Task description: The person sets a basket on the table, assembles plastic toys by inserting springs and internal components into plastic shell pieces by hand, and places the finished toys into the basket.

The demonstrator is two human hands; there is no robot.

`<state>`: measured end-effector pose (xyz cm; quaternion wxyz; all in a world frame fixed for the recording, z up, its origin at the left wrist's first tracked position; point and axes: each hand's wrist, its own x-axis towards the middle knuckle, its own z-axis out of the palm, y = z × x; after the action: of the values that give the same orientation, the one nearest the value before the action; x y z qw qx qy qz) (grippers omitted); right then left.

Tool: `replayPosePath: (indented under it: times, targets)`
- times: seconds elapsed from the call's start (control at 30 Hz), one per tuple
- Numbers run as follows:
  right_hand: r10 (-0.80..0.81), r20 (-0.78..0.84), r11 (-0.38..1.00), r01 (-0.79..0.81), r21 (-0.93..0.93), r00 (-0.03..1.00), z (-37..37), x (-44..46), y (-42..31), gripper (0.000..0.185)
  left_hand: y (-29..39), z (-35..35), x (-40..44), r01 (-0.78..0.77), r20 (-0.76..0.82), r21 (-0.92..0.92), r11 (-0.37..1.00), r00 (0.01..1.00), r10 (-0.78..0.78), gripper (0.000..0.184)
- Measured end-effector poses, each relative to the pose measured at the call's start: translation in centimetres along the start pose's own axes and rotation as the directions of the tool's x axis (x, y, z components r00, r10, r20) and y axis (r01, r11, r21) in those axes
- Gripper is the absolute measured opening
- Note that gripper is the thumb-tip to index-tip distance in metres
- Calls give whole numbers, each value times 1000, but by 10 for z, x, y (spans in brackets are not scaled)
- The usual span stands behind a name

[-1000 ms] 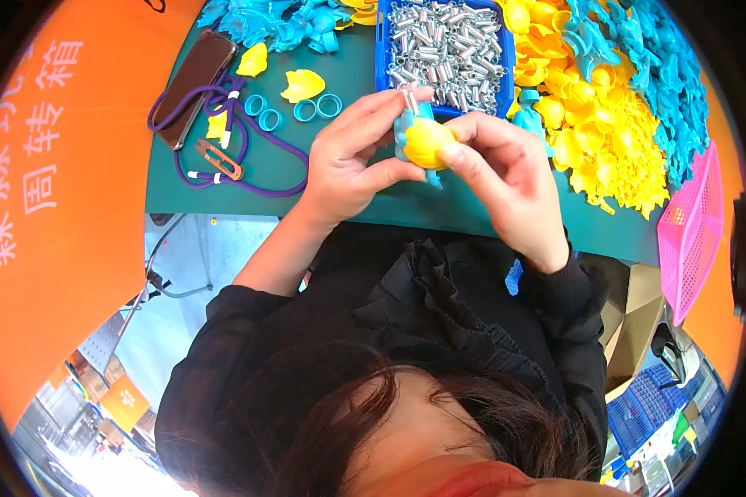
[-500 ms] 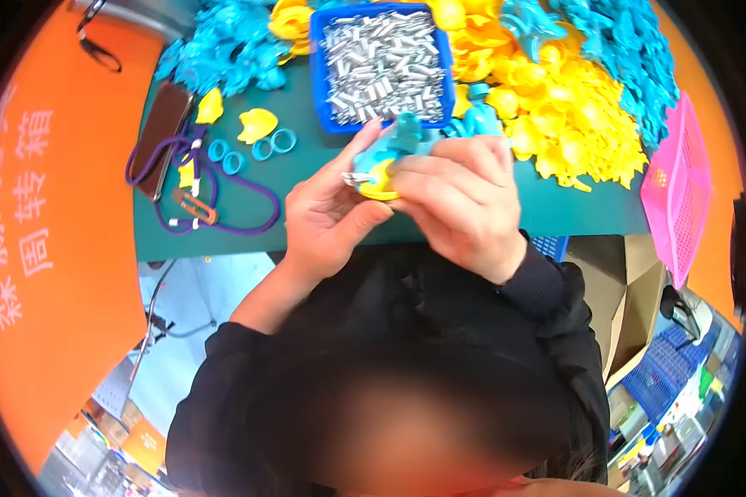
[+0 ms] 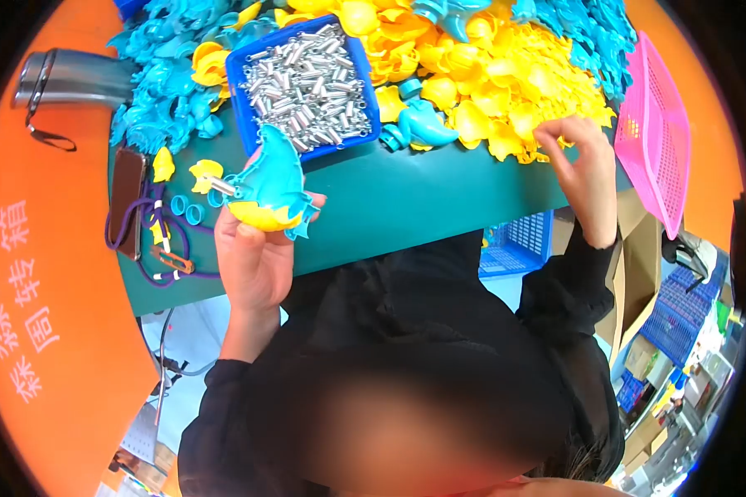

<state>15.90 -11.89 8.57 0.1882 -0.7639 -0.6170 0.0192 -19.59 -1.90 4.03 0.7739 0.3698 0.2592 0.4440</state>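
My left hand (image 3: 255, 257) is closed on a teal-and-yellow plastic piece (image 3: 267, 186), with a metal spring (image 3: 222, 187) sticking out at its left. It is held just below the blue tray (image 3: 371, 103) of metal springs (image 3: 307, 87). My right hand (image 3: 584, 161) is off to the right, at the lower right edge of the pile of yellow pieces (image 3: 506, 74). Its thumb and fingertips are curved and apart, with nothing visible between them. A teal piece (image 3: 427, 124) lies on the table between the tray and the yellow pile.
Teal pieces (image 3: 162, 91) are heaped at the back left. A phone (image 3: 128, 195), purple cord, orange snips (image 3: 171, 260) and teal rings (image 3: 195, 214) lie on the left. A pink basket (image 3: 655, 132) stands at the right edge. A dark bottle (image 3: 83, 79) lies at far left.
My right hand has let go of the piece and moved right to the yellow pile. My left hand now holds the piece alone, further left. The view has shifted.
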Motion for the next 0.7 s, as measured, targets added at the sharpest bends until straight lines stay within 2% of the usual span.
replayPosePath:
  times: [0.03, 0.1, 0.2, 0.23, 0.27, 0.3, 0.37, 0.5, 0.6, 0.63, 0.7]
  targets:
    - [1, 14, 1000, -1, -8, 1000, -1, -7, 3, 8, -3, 0, 1, 20, 47, 63, 998, 999, -23, 71]
    - [-1, 43, 1000, 2, -21, 999, 3, -21, 8, 8, -6, 9, 4, 58, 71, 68, 996, 996, -63, 70]
    - [114, 52, 974, -122, 189, 992, 16, -30, 6, 8, -11, 24, 10, 121, 109, 59, 991, 986, -126, 68]
    - [138, 10, 966, -137, 220, 990, 24, -32, 10, 10, -12, 28, 12, 147, 116, 70, 987, 981, -154, 68]
    - [79, -44, 978, -69, 199, 996, 30, -33, 11, 10, -14, 31, 13, 173, 122, 81, 982, 976, -182, 68]
    - [18, -95, 985, -1, 175, 995, 35, -31, 11, 11, -18, 37, 15, 198, 152, -84, 977, 971, -184, 50]
    - [-69, -190, 988, 93, 123, 979, 37, -28, 3, 12, -21, 44, 18, 280, 174, -100, 955, 950, -261, 47]
    - [95, -288, 920, 27, 391, 953, 45, -21, -21, 9, -28, 50, 21, 370, 174, -73, 926, 919, -353, 44]
    - [57, -293, 758, 150, 635, 954, 48, -8, -58, 10, -31, 49, 23, 405, 185, -34, 914, 901, -392, 46]
    - [-19, -296, 717, 219, 662, 955, 50, 0, -71, 15, -30, 54, 24, 409, 178, -41, 911, 901, -397, 46]
    - [-80, -210, 692, 206, 692, 974, 52, 8, -91, 13, -33, 54, 24, 397, 185, -39, 917, 905, -384, 46]
